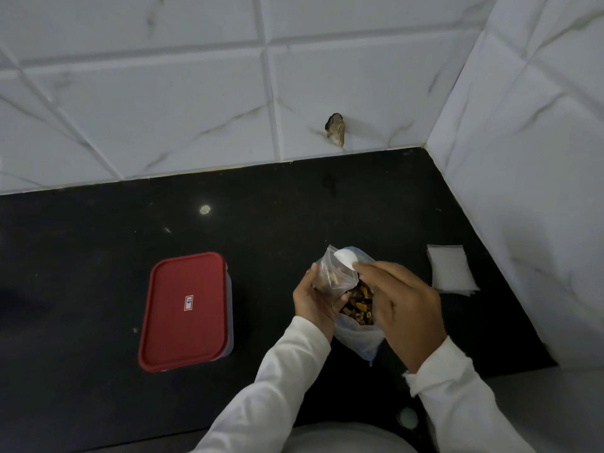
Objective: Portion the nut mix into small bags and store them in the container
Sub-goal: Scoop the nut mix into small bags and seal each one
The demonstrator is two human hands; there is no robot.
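Clear small bag (330, 272) in left fingers' (313, 273) grip, white scoop (344, 260) perhaps in right fingers (371, 268).

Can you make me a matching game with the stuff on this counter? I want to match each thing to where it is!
1 container
2 small bag
3 white scoop
4 stack of empty bags

A in the right hand
B beside the wall
C closed with a red lid
D in the left hand

Pairs: 1-C, 2-D, 3-A, 4-B.
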